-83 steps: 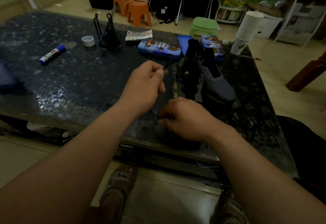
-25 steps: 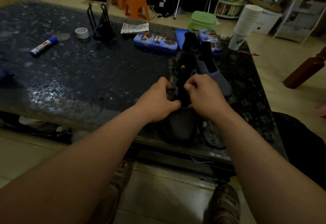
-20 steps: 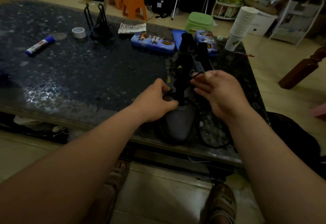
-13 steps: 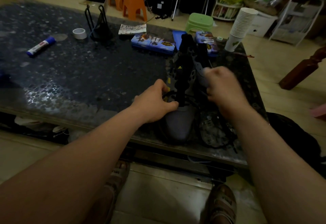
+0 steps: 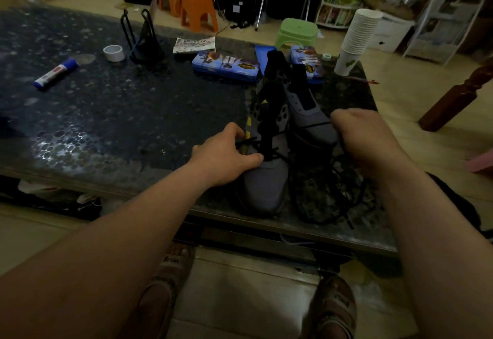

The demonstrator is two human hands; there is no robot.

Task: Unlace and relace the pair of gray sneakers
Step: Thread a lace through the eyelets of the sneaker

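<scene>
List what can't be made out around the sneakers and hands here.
Head view only:
- right hand: motion-blurred, so its grip on the lace is unclear.
- near sneaker: eyelets lost in dim light; left hand covers its side.
- far sneaker: toe partly behind right hand.

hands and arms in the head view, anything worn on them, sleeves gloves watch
The left forearm and right forearm are bare, no sleeve in view. The left hand and right hand show no glove, watch or ring; the right is blurred.

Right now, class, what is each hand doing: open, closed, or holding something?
Left hand: grips the nearer gray sneaker at its lacing.
Right hand: holds the black lace, which is stretched taut.
</scene>
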